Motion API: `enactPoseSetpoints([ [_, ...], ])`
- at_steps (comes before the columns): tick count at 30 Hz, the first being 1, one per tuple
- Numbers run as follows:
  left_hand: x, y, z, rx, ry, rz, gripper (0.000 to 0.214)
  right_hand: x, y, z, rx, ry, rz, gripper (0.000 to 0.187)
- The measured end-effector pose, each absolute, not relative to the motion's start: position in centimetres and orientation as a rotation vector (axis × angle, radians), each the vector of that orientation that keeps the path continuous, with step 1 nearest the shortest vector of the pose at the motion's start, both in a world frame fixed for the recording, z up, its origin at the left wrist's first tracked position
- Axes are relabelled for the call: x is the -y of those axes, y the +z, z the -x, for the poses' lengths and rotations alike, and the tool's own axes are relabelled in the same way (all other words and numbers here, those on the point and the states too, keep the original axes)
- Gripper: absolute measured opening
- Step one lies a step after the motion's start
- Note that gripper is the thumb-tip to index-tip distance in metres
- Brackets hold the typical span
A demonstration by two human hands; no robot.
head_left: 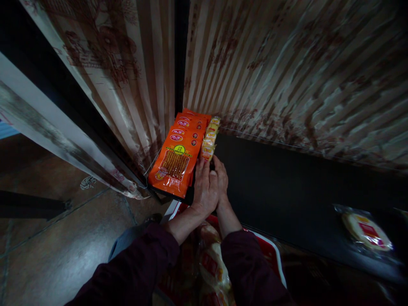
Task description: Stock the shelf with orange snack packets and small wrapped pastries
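Observation:
My left hand (205, 187) and my right hand (221, 174) are side by side at the front edge of a black shelf (270, 178). Their fingers close around the near end of a row of small yellow-and-white wrapped snack packets (209, 138); what lies under the palms is hidden. Left of the row, several orange snack bags (175, 157) lie overlapped, with brown sticks showing through a window in the front one. Below my forearms, a red basket with a white rim (277, 259) holds several clear-wrapped round pastries (212, 263).
One clear-wrapped round pastry (366, 231) lies at the shelf's right. Pleated printed curtains (255, 63) hang behind and to the left. A dark upright post (179, 55) stands at the back corner. Tiled floor (63, 238) shows at lower left.

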State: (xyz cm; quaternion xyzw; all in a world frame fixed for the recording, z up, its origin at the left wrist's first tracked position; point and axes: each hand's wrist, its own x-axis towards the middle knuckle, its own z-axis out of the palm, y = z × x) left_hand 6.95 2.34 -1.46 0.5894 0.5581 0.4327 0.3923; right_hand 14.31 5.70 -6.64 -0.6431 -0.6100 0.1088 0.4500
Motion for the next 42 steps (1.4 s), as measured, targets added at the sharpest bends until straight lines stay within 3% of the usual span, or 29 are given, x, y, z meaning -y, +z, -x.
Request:
enactPoseSetpoints([
  [42, -1.9, -1.8, -6.8, -1.414, 1.096, -1.584, 0.051, -4.6, -6.1, -14.6, 1.460, 0.324, 1.589, 0.052],
])
